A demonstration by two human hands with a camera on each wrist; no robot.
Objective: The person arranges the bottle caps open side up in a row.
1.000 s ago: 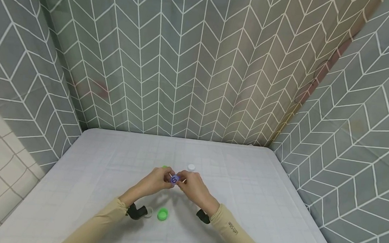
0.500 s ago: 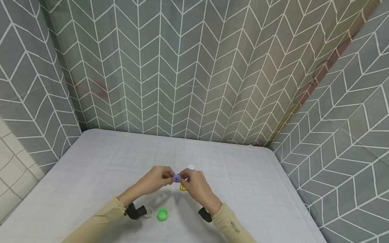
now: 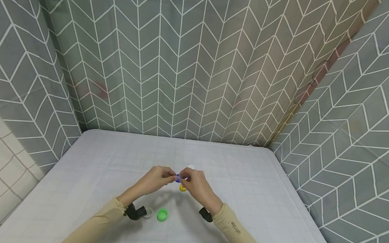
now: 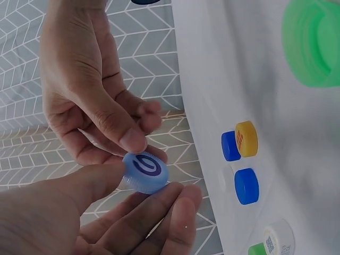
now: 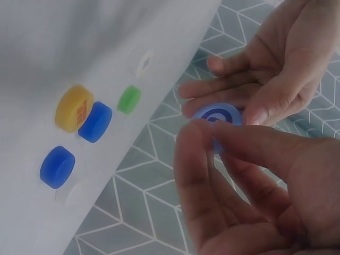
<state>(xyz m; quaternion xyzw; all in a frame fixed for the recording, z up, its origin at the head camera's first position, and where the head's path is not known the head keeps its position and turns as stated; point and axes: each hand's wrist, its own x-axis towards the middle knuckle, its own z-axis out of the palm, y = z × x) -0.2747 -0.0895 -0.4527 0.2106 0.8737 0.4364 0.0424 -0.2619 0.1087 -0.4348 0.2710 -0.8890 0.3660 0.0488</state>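
Between both hands, above the table, is a light blue bottle cap [image 4: 146, 172] with a dark curled mark on its top. My left hand [image 3: 159, 179] pinches its near side between thumb and fingers, as the left wrist view shows. From the other side my right hand [image 3: 194, 184] pinches the same cap, thumb and index fingertip at its edge. In the right wrist view the cap [image 5: 220, 112] is partly covered by the right fingers. Only a bit of blue shows between the fingertips in the head view.
Below the hands lie a yellow cap [image 4: 246, 139], two blue caps [image 5: 57, 167], a small green cap [image 5: 129, 99] and a white cap [image 4: 280, 238]. A larger green cap [image 3: 162, 214] and a pale ring [image 3: 148, 212] sit nearer the person on the white table [image 3: 242, 216].
Both hands have shifted slightly right, and the held cap has turned so its marked top no longer faces the head camera. The yellow cap has come into view below the right hand.
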